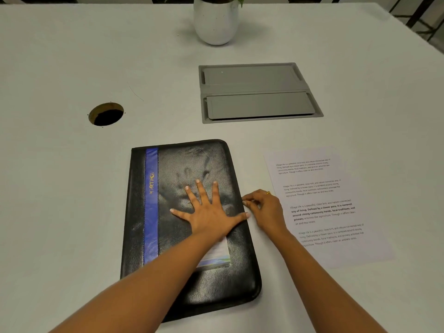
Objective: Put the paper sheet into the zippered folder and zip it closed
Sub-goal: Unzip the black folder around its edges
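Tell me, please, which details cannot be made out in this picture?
- Head view: the zipper pull, mostly hidden by the right hand's pinching fingers.
- Head view: the zippered folder's card label, partly covered by the left forearm.
- Head view: the paper sheet's small print, too small and blurred to read.
- Head view: the plant above its white pot, cut off by the top edge.

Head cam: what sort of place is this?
Probably an office or meeting room. The white table has a flush grey cable hatch and a round cable hole cut into it, and a potted plant stands at its far edge.
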`<control>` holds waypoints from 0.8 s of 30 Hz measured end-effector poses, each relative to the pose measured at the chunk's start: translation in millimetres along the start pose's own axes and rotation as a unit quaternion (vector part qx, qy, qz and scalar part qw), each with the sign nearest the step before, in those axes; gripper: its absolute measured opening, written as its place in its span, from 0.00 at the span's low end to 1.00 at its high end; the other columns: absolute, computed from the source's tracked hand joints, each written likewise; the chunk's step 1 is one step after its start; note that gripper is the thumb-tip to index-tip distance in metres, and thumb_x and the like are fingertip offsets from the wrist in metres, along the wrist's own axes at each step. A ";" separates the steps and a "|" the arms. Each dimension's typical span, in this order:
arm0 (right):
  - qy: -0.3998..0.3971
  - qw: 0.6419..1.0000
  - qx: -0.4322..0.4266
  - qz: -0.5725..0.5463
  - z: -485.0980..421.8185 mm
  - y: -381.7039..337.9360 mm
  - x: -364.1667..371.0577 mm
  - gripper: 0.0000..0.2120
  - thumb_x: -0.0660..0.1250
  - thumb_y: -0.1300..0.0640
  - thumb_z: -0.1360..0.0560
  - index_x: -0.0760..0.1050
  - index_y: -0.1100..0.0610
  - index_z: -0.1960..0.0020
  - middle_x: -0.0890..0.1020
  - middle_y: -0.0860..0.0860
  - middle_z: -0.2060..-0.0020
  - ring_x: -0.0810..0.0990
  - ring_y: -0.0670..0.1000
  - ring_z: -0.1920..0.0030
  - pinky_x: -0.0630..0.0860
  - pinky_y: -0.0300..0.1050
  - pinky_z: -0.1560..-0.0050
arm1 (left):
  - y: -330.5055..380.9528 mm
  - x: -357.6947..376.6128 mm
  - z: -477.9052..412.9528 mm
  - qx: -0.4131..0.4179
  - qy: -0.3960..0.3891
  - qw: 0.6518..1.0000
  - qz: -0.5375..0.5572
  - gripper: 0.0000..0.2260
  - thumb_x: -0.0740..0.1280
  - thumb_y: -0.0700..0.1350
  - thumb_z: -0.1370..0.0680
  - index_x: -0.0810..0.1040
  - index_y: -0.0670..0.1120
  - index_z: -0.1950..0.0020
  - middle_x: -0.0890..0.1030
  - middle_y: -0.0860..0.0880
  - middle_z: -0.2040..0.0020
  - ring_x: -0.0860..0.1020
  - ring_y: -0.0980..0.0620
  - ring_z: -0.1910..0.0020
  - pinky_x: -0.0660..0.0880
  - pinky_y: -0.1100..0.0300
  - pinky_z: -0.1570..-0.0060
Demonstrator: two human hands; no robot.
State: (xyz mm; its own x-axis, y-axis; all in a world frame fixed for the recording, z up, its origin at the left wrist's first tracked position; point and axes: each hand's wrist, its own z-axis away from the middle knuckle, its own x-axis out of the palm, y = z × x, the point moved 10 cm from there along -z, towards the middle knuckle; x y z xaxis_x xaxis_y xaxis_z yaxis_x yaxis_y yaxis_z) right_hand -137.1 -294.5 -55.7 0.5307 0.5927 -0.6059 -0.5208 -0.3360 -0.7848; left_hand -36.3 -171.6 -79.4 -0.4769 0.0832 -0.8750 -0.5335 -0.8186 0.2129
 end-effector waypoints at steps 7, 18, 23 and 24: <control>-0.009 1.000 0.001 0.028 -2.0 3.1 1.0 0.05 0.68 0.56 0.29 0.82 0.51 0.55 0.82 0.49 0.57 0.73 0.45 0.57 0.68 0.42 0.59 | 12.6 2.1 -2.1 -0.056 -0.064 0.995 0.050 0.57 0.66 0.72 0.40 0.32 0.53 0.27 0.25 0.45 0.28 0.26 0.36 0.31 0.41 0.19 0.48; -0.017 0.996 -0.020 0.084 2.8 5.2 -5.3 0.04 0.68 0.51 0.29 0.81 0.47 0.56 0.82 0.46 0.59 0.70 0.43 0.57 0.62 0.37 0.64 | 12.1 10.6 -9.3 -0.039 -0.049 0.996 0.063 0.55 0.63 0.73 0.38 0.32 0.52 0.27 0.25 0.43 0.29 0.25 0.36 0.32 0.39 0.19 0.48; -0.028 0.993 -0.036 0.104 6.4 6.3 -8.0 0.03 0.68 0.50 0.29 0.81 0.46 0.57 0.81 0.44 0.60 0.68 0.42 0.57 0.60 0.32 0.66 | 12.7 12.1 -10.6 -0.034 -0.049 0.996 0.064 0.57 0.63 0.75 0.40 0.32 0.52 0.27 0.25 0.43 0.29 0.24 0.36 0.32 0.38 0.19 0.48; -0.026 0.994 -0.033 0.102 5.7 6.3 -8.9 0.03 0.69 0.50 0.29 0.81 0.46 0.57 0.81 0.44 0.60 0.68 0.42 0.58 0.60 0.32 0.66 | 13.0 11.8 -10.3 -0.034 -0.049 0.996 0.064 0.57 0.63 0.74 0.40 0.32 0.52 0.27 0.25 0.43 0.29 0.24 0.36 0.32 0.38 0.19 0.48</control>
State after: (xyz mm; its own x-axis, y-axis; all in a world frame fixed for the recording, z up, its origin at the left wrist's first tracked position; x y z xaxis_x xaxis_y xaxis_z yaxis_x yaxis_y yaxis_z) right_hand -148.9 -297.8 -54.5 0.3821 0.5442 -0.7469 -0.5682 -0.4991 -0.6543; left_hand -41.6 -187.1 -91.4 -0.6052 0.0288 -0.7956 -0.4180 -0.8620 0.2868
